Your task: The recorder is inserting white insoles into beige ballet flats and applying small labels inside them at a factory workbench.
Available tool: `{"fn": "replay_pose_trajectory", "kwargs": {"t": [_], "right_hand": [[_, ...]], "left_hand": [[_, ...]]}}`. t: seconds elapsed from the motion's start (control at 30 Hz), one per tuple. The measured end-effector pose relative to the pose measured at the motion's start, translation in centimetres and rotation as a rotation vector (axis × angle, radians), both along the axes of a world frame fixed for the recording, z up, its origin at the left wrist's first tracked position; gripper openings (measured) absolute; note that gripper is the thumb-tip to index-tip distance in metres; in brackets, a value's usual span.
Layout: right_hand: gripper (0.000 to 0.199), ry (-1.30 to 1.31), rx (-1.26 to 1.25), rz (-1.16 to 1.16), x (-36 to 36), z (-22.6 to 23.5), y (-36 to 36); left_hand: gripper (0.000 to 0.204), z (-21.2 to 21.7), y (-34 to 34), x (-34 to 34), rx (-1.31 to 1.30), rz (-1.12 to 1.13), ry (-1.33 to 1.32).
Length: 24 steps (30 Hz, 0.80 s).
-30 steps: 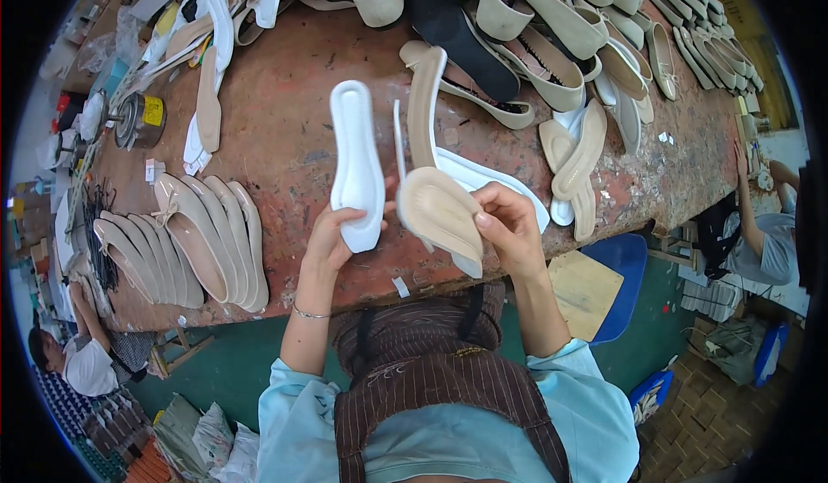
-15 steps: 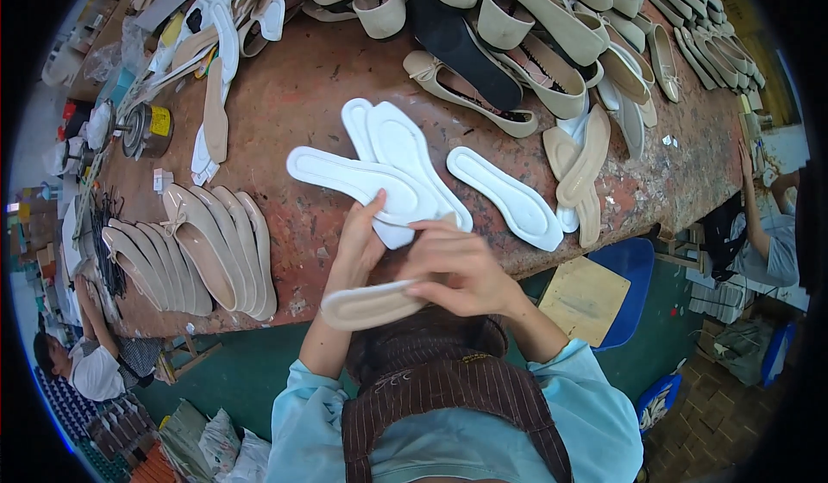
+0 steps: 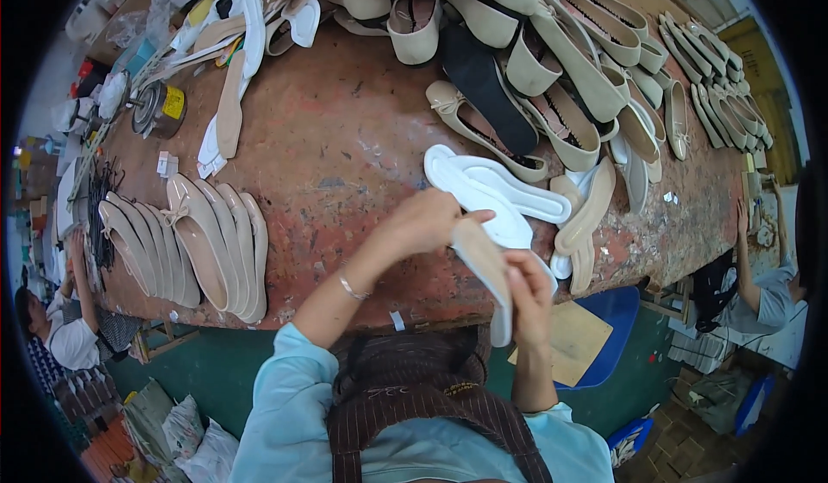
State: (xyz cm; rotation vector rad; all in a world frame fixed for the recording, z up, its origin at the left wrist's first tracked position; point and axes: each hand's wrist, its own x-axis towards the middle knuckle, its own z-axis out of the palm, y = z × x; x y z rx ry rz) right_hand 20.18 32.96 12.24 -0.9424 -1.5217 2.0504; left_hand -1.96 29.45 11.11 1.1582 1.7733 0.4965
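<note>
A beige-topped insole [image 3: 483,263] is held tilted near the table's front edge, its pale underside showing along the lower end. My right hand [image 3: 530,302] grips it by its right side, thumb and fingers closed. At its upper end my left hand [image 3: 424,222], a bracelet at the wrist, is curled with a fingertip over the insole; its other fingers are partly hidden. Just beyond the hands, several white insoles [image 3: 461,181] lie overlapping on the table. To their right, a few beige insoles [image 3: 591,207] are crossed over one another.
Beige flats [image 3: 228,250] stand nested in rows at the left of the worn table [image 3: 336,138]. A heap of beige shoes [image 3: 561,60] covers the far side. A metal can [image 3: 159,108] stands far left. A blue chair [image 3: 614,332] is below the right edge. Other people work at both sides.
Both hands have moved right, and the beige-topped insole has swung from nearly level to steep. The white insoles have shifted right into one overlapping group; my left hand has let go of them.
</note>
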Motion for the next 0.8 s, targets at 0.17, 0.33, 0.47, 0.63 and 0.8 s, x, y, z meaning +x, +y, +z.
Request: {"fn": "replay_pose_trajectory", "kwargs": {"t": [0.17, 0.33, 0.47, 0.63, 0.8], "right_hand": [[0.040, 0.071, -0.353, 0.125, -1.8, -5.5, 1.0], [0.059, -0.040, -0.205, 0.153, -1.6, -6.1, 2.3], [0.048, -0.014, -0.331, -0.027, -0.4, -6.5, 2.3], [0.056, 0.196, -0.402, -0.065, 0.2, -6.3, 3.0], [0.049, -0.037, 0.099, 0.026, -1.2, -2.7, 3.3]], "left_hand": [[0.032, 2.2, 3.6, -8.0, 0.794, 0.346, 0.705], [0.044, 0.3, 6.6, -12.8, 0.758, 0.412, 0.879], [0.028, 0.9, 1.8, -10.6, 0.607, 0.584, 0.638], [0.014, 2.6, -13.6, -3.2, 0.820, 0.477, 0.619], [0.014, 0.5, -24.7, 0.7, 0.502, 0.198, 0.764]]}}
